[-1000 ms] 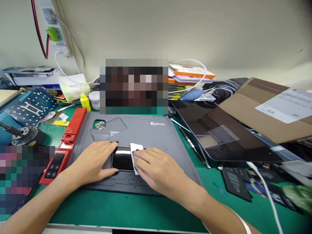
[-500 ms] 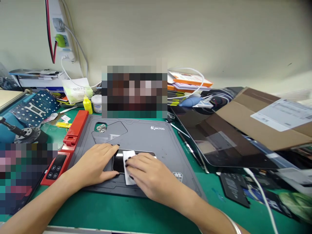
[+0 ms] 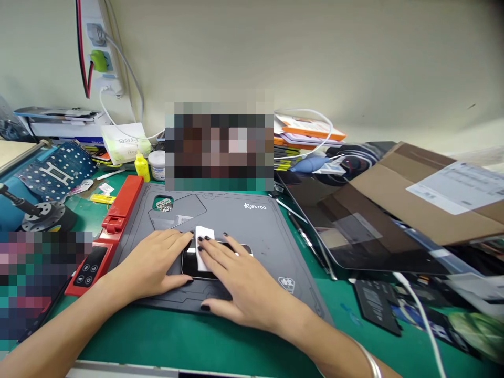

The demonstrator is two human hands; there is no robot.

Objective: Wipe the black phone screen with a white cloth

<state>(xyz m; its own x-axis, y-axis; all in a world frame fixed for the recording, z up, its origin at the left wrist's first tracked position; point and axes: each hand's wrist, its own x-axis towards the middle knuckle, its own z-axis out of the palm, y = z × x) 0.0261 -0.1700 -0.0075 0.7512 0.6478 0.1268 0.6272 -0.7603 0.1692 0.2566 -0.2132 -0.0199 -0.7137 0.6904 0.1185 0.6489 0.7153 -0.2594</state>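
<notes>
A black phone [image 3: 189,265] lies flat on a grey work mat [image 3: 244,220] marked WKTOO. My left hand [image 3: 151,265] lies flat on the mat, its thumb and forefinger spread round the phone's left end. My right hand [image 3: 236,278] rests on the phone with fingers stretched out, pressing a small white wipe [image 3: 201,239] against the screen. The wipe sticks out past the phone's far edge. Most of the phone is hidden under my right hand.
A red tool [image 3: 106,236] lies along the mat's left edge. A yellow bottle [image 3: 142,167] and a white jar [image 3: 157,164] stand behind it. To the right are a large dark tablet screen [image 3: 354,226], a cardboard box [image 3: 425,199] and a white cable [image 3: 421,315].
My right hand has slid the white wipe leftward and then away from me across the phone's screen; its fingers have spread out. My left hand has stayed put.
</notes>
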